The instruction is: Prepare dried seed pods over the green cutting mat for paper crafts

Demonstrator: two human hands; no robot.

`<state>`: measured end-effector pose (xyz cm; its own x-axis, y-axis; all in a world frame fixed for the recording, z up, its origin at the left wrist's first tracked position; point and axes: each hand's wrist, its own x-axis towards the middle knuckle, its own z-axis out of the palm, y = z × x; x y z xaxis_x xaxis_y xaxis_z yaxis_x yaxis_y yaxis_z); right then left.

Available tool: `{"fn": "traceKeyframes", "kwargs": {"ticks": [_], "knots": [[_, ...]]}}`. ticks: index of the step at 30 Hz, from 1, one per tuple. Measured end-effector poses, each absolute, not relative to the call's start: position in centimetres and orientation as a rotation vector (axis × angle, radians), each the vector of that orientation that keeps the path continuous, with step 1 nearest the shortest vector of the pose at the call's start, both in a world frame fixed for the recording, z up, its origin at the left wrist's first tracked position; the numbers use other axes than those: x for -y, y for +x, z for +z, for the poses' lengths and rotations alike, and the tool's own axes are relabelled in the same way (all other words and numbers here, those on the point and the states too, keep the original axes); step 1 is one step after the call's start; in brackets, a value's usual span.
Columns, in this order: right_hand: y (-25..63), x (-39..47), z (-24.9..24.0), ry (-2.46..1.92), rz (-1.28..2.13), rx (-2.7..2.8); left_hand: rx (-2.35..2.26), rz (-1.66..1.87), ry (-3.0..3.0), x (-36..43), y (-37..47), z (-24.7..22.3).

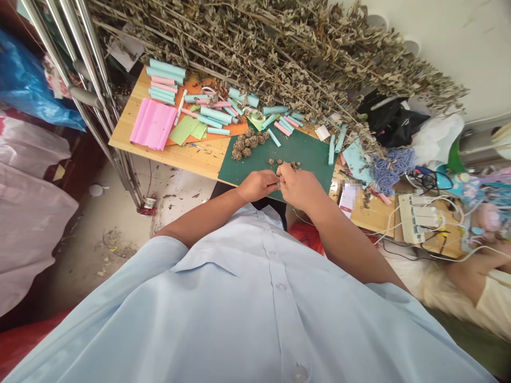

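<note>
Over the front edge of a green mat (313, 151), my left hand (257, 185) and my right hand (297, 183) meet with their fingertips pinched together. Whatever lies between the fingers is too small to name. A pile of brown crumbly balls (245, 144) rests on the mat beyond my left hand. Several smaller brown lumps (279, 161) lie just past my right hand. Blue and pink paper rolls (215, 114) are spread behind the mat, and a pink sheet (154, 123) is at the table's left end.
Dried leafy stalks (271, 48) cover the back. A phone (348, 198) lies right of my right hand, with blue yarn (387, 170) and a power strip (415, 218) farther right. Metal crutches (85, 69) stand at the left. Part of another person (473, 276) shows at right.
</note>
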<state>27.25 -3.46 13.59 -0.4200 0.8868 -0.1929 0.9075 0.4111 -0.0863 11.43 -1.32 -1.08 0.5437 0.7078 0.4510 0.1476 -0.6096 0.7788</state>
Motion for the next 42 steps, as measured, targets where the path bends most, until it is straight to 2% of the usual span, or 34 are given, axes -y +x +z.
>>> {"fn": "traceKeyframes", "kwargs": {"ticks": [7,15,21,36,42], "knots": [[26.9,4.1,13.8,1.635,-0.250,-2.472,-0.710,0.994,2.088,1.3,11.4,-1.0],[29.1,4.9,12.6,1.816,-0.507,-2.637,-0.675,1.037,2.096,1.3,11.4,-1.0],[28.9,5.0,12.3,1.821,-0.398,-2.643,-0.680,1.040,2.106,1.2,11.5,-1.4],[25.8,4.0,14.0,1.520,-0.135,-2.456,-0.673,1.058,2.097,1.1,11.5,-1.4],[26.6,4.4,14.4,1.592,-0.253,-2.430,-0.680,1.063,2.099,1.2,11.4,-1.1]]}}
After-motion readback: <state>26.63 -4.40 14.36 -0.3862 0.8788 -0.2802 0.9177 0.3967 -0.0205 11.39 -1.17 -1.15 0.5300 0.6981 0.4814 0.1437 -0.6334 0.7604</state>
